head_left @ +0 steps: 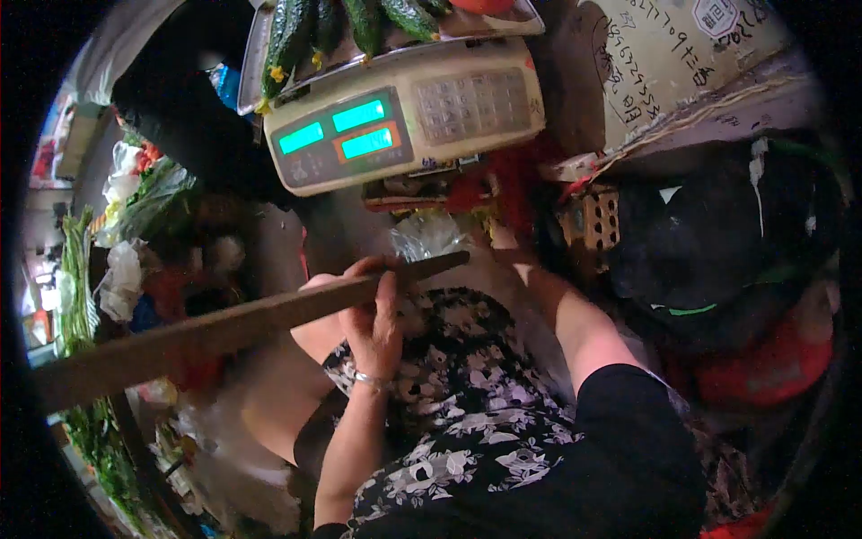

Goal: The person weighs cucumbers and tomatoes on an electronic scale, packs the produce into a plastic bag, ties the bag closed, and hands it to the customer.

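My left hand (pixel 373 314), with a bracelet at its wrist, grips a long flat brown wooden pole (pixel 233 325) near its narrow end. The pole slants across in front of my body, and its wide end reaches the left edge of the view. My right hand (pixel 505 244) reaches forward under the scale, beside red and yellow items. It is dim there, and its fingers do not show clearly. A clear plastic bag (pixel 429 235) lies between my two hands.
A weighing scale (pixel 310 171) with lit green displays carries cucumbers (pixel 364 25) and a red item. Handwriting covers a cardboard box (pixel 664 63) at the right. Below it are a perforated crate (pixel 588 225) and a black bag (pixel 700 242). Leafy vegetables (pixel 81 296) stand at the left.
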Demonstrator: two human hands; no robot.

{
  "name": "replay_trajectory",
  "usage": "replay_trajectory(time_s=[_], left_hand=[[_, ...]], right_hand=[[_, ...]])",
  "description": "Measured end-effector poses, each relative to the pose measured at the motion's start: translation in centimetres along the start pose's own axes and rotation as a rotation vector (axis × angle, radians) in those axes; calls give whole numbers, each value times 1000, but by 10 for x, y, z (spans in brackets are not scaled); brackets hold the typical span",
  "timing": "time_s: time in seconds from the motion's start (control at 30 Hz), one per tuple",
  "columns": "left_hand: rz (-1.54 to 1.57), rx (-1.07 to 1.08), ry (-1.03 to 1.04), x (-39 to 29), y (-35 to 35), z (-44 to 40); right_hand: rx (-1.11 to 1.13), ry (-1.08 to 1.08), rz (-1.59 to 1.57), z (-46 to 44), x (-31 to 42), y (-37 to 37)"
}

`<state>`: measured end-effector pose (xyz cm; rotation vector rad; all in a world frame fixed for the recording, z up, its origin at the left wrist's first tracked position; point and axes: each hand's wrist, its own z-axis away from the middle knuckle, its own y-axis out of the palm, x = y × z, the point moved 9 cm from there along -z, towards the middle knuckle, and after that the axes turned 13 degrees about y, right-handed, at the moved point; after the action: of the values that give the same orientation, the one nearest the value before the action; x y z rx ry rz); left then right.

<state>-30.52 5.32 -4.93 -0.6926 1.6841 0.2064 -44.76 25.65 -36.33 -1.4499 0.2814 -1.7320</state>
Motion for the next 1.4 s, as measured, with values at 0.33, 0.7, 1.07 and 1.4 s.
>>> replay_trajectory(time_s=[0.33, 0.7, 1.07, 1.4], left_hand=[[64, 16, -37, 2, 4, -9], [286, -30, -59, -11, 28, -10], [44, 95, 126, -46, 21, -11], [383, 153, 287, -137, 55, -22]], right_hand=[[-39, 101, -576, 39, 35, -48], [-555, -47, 244, 122, 112, -249], [-657, -85, -27, 111, 14, -260], [-363, 30, -277, 103, -22, -265]])
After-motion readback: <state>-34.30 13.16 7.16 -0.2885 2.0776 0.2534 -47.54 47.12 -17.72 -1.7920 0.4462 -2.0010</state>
